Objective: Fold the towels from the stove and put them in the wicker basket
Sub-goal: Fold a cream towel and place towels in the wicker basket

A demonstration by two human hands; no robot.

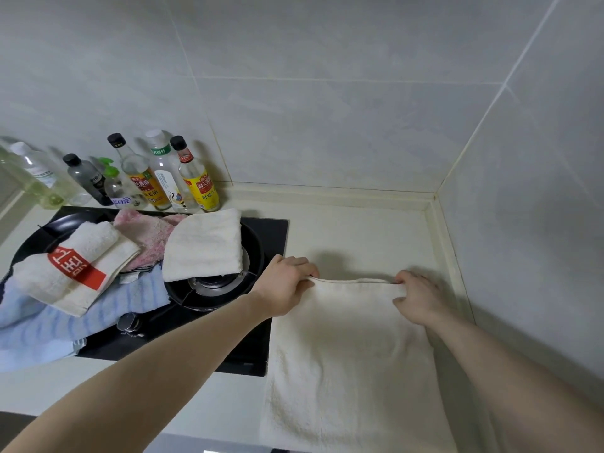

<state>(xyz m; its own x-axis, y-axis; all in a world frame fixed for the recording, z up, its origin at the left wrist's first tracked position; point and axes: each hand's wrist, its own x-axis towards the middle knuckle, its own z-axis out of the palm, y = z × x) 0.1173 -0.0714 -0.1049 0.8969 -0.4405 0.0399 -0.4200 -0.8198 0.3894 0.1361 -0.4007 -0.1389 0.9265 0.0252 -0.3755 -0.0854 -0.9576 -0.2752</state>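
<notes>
Cream towel (353,354) lies spread on the worktop (359,223) at 5 o'clock of the stove (271,233). My left hand (282,286) and right hand (420,297) each pinch a far corner in a closed grip. I judge folding is just starting; next, draw that edge toward me. Walls hem in 12 and 3 o'clock. Four more towels (202,246) wait on the stove; no basket in view.

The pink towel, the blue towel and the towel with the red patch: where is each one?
pink towel (148,235), head view, on its fuzzy middle.
blue towel (108,310), head view, on its striped part over the stove.
towel with the red patch (76,264), head view, on the red patch.
</notes>
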